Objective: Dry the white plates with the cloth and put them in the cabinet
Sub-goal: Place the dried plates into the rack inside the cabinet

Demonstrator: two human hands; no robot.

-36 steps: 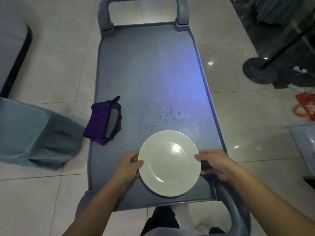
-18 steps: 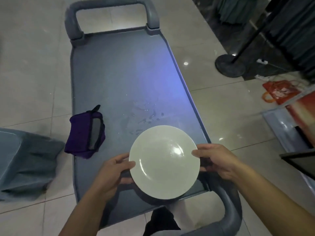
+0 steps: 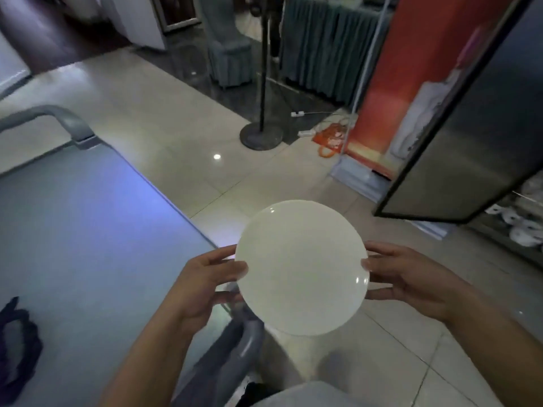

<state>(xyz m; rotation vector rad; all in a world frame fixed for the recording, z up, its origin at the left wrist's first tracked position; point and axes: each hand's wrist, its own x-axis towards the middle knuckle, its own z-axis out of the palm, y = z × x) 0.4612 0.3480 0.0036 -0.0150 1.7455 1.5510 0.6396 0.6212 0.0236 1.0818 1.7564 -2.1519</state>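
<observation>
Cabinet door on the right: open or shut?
Open. The dark-framed cabinet door swings out over the floor, exposing white dishes on a shelf behind it.

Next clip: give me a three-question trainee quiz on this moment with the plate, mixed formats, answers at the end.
1. True or false: the white plate rests flat on the grey cart.
2. Multiple choice: how is the plate held? A) by the left hand alone; B) by the right hand alone; C) by both hands at opposite rims.
3. Fill in: the purple cloth lies on the ____, at the frame's left edge, in neither hand.

Key:
1. False; it is held in the air, over the cart's edge and the tiled floor.
2. C.
3. Cart.
</observation>
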